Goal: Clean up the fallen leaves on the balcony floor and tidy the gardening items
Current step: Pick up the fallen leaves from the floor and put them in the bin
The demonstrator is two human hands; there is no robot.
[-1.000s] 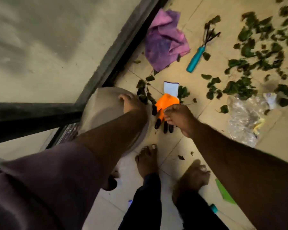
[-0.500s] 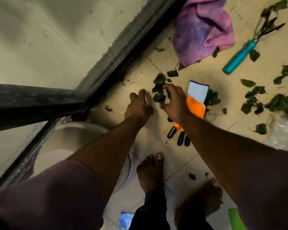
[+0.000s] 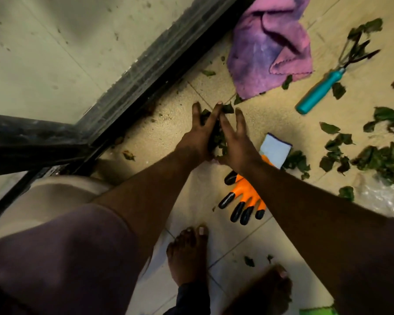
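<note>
A small heap of green fallen leaves (image 3: 219, 138) lies on the tiled balcony floor beside the dark door track. My left hand (image 3: 197, 135) and my right hand (image 3: 236, 142) press against it from either side, fingers straight and spread, with the leaves squeezed between the palms. More fallen leaves (image 3: 382, 155) are scattered on the floor to the right. An orange gardening glove (image 3: 243, 196) with black fingertips lies under my right forearm. A teal-handled hand rake (image 3: 321, 89) rests at the upper right.
A purple cloth (image 3: 268, 48) lies crumpled by the door track (image 3: 146, 71). A beige basin (image 3: 50, 201) sits at the lower left under my left arm. A clear plastic bag (image 3: 387, 201) is at the right edge. My bare feet (image 3: 189, 253) stand below.
My hands have moved together and closed in on the leaf heap from both sides. Earlier the left hand was on the basin and the right hand was at the glove.
</note>
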